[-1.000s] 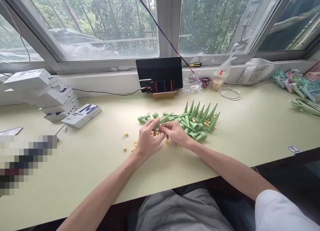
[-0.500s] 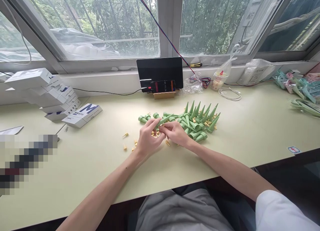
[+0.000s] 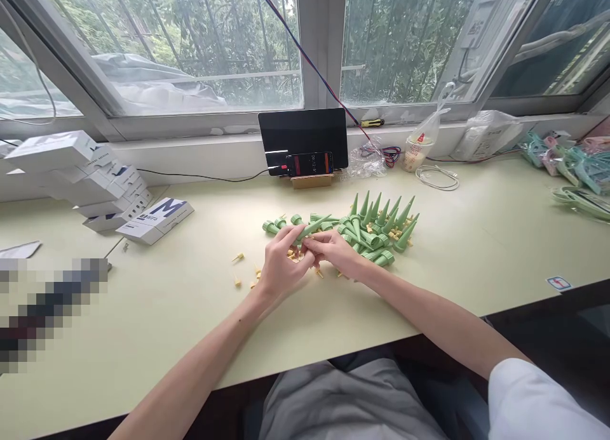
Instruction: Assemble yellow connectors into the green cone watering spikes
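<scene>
My left hand (image 3: 284, 259) is closed around a green plastic spike (image 3: 315, 226), whose pointed end sticks out up and to the right. Against it, my right hand (image 3: 335, 252) pinches with thumb and forefinger at the near end of the spike; whatever lies between those fingertips is hidden. A pile of green spikes (image 3: 374, 238) lies just beyond and right of my right hand, several of them standing point up. Small yellow plugs (image 3: 238, 257) are scattered on the table left of and beneath my hands. More yellow pieces lie among the standing spikes.
A phone (image 3: 311, 164) leans on a cardboard stand before a black tablet-like panel (image 3: 305, 132). White boxes (image 3: 102, 180) are stacked at the left, with one box (image 3: 155, 220) beside them. A bagged cup (image 3: 417, 151), a white cable (image 3: 437, 178) and plastic-wrapped items (image 3: 567, 160) lie along the right back.
My right hand shifts very slightly and its wrist turns a little at the spike's near end. My left hand keeps the spike in about the same place.
</scene>
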The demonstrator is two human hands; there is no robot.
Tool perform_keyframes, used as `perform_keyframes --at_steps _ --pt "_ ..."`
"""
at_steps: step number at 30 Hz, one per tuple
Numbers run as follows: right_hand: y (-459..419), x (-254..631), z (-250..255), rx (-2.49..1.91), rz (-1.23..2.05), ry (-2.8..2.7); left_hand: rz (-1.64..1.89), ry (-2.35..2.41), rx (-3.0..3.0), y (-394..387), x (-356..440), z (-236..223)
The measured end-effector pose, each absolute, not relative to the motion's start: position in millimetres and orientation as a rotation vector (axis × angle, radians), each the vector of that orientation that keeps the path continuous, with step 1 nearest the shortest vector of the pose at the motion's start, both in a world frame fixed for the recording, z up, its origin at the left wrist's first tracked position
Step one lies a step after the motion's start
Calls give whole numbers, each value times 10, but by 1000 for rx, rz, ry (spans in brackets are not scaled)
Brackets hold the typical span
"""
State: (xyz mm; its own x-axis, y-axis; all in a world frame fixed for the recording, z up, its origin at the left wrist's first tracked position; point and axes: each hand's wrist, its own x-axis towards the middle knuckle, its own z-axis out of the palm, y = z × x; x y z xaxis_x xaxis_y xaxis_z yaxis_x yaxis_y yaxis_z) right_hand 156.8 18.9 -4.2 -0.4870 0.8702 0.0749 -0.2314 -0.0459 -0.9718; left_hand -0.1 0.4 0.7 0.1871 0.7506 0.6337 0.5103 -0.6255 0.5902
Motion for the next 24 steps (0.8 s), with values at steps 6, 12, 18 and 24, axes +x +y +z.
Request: perform_keyframes --at_steps 6,12,18,24 --pt "180 1554 -49 -752 1564 -1452 1410 1189 2206 9 -2 -5" --pt "124 1535 -7 -876 1258 -1610 1381 1203 2243 13 -15 -10" --pt "105 1532 9 -920 1089 -1686 1354 1227 2249 5 -10 -4" --pt "164 1560 -37 -771 1544 -1463 1380 1231 2191 -1 -1 16"
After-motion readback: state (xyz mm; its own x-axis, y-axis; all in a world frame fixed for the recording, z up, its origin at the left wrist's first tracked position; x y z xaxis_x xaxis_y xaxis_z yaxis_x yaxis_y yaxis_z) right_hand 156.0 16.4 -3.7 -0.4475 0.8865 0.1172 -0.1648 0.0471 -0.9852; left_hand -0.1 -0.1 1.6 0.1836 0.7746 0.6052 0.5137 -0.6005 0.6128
